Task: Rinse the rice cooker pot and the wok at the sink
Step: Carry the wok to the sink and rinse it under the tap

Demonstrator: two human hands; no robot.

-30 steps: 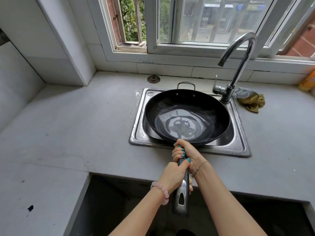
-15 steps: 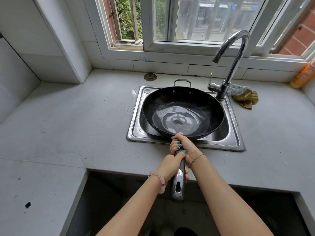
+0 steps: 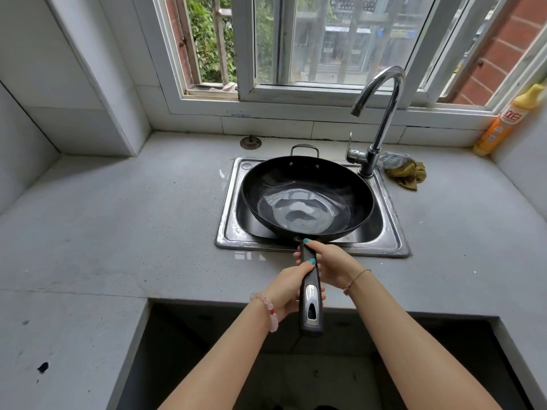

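Cannot see most of the sink (image 3: 228, 232) basin: covered by the black wok (image 3: 349, 199), held roughly level over it with shallow water (image 3: 299, 216) pooled in the middle. Glimpses a dark shape under the wok's left edge, too hidden to name. Wraps the left grip (image 3: 291, 287) round the middle of the long handle (image 3: 310, 312), thumb on top, fingers curled underneath and out of sight. Clasps the right grip (image 3: 331, 263) round the same handle nearer the pan, one fingertip at the rim, palm side hidden. Loses both forearms at the lower edge.

Finds the curved faucet (image 3: 384, 113) at the sink's back right corner. Notes a grey scourer (image 3: 393, 159) and a yellowish cloth (image 3: 410, 176) bunched just right of the faucet base, an orange-and-yellow detergent bottle (image 3: 503, 122) leaning in the far right corner by the window (image 3: 340, 39), and a round metal strainer (image 3: 250, 142) on the bench (image 3: 118, 232) behind the sink's left corner. Looks down into a dark opening (image 3: 296, 368) in the bench front, contents indistinct.
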